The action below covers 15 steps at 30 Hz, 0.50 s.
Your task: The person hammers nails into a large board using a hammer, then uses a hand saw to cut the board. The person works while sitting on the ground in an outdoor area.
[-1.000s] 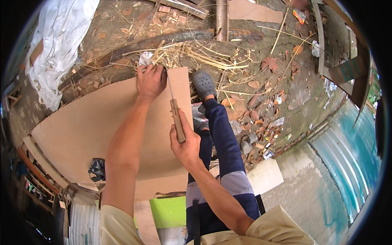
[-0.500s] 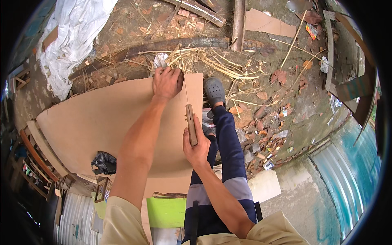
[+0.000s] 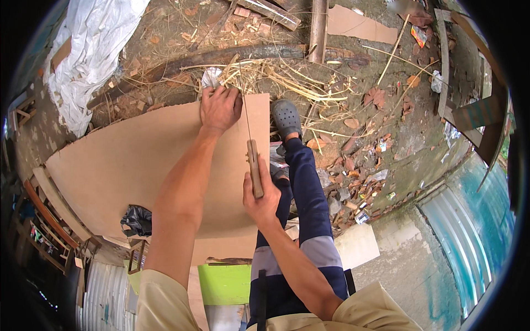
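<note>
A large flat brown board (image 3: 121, 165) lies before me, and its far edge is under my left hand (image 3: 220, 109), whose fingers curl over it. Right of those fingers, the thin blade of a handsaw (image 3: 254, 171) crosses the far edge near the board's right corner. The blade shows nearly edge-on. My right hand (image 3: 261, 197) is closed round the saw's wooden handle, above the right part of the board. Any cut line beneath the blade is too fine to make out.
My shoe (image 3: 286, 117) stands on the ground just right of the board. Beyond lie straw-like strips (image 3: 292, 83), a dark beam (image 3: 221, 57) and a white sheet (image 3: 94, 55). A black plastic bag (image 3: 137, 220) rests at the board's near left. Dry leaves litter the right.
The saw has slid slightly back toward me along the same line. My left hand keeps its place on the board. The whole view has shifted a little.
</note>
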### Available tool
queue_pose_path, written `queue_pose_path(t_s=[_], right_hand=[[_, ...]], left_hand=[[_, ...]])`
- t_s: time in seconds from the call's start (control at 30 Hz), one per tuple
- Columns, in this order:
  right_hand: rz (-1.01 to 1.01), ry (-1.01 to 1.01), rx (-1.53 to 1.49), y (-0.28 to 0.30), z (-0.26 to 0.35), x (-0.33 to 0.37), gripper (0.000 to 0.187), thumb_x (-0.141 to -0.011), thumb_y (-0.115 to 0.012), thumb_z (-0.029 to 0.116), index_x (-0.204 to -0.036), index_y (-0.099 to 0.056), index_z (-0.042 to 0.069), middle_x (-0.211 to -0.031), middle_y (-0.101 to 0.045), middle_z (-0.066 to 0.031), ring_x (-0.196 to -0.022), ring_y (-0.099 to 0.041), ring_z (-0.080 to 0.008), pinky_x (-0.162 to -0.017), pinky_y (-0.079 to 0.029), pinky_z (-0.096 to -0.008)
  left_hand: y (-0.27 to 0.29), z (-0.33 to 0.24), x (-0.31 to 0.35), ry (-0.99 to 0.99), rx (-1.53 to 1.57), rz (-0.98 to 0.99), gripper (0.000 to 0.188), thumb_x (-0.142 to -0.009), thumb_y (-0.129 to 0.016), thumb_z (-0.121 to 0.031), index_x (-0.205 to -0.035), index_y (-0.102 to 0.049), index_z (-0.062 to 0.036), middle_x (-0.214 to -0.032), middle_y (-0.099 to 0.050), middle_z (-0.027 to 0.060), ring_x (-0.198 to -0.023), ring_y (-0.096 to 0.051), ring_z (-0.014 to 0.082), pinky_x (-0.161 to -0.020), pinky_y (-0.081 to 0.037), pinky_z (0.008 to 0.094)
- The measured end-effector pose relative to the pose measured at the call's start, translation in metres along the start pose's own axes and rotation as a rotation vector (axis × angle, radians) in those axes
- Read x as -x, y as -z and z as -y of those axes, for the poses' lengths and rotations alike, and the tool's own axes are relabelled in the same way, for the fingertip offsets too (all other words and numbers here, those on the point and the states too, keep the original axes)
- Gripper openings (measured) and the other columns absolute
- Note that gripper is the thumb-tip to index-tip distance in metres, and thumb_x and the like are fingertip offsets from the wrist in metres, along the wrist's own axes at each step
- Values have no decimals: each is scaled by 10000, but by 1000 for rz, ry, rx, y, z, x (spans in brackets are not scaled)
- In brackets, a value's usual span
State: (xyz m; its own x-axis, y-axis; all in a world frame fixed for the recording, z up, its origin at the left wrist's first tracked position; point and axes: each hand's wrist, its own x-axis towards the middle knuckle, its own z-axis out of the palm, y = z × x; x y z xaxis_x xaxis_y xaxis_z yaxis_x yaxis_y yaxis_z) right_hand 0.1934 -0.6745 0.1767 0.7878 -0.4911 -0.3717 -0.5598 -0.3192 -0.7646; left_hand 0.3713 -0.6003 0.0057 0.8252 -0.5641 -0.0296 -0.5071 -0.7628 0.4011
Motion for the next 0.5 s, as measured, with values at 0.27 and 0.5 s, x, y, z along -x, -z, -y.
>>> queue_pose_path(t_s=[0.27, 0.5], right_hand=[[27, 24, -7, 19, 4, 36, 527, -918, -674, 15, -1412, -514, -78, -1057, -741, -212, -711, -733, -194, -646, -562, -285], [38, -35, -33, 33, 14, 39, 559, -915, -671, 20, -1445, -501, -36, -918, -731, -175, -664, -717, -192, -625, -558, -296]], left_hand=[[0, 2, -1, -12, -5, -33, 44, -904, -641, -148, -906, -621, -108, -834, -687, 21, -935, -627, 172, -977, -350, 425], [1, 0, -2, 18, 13, -22, 69, -919, -639, -165, -912, -627, -98, -803, -681, 40, -916, -638, 192, -998, -347, 431]])
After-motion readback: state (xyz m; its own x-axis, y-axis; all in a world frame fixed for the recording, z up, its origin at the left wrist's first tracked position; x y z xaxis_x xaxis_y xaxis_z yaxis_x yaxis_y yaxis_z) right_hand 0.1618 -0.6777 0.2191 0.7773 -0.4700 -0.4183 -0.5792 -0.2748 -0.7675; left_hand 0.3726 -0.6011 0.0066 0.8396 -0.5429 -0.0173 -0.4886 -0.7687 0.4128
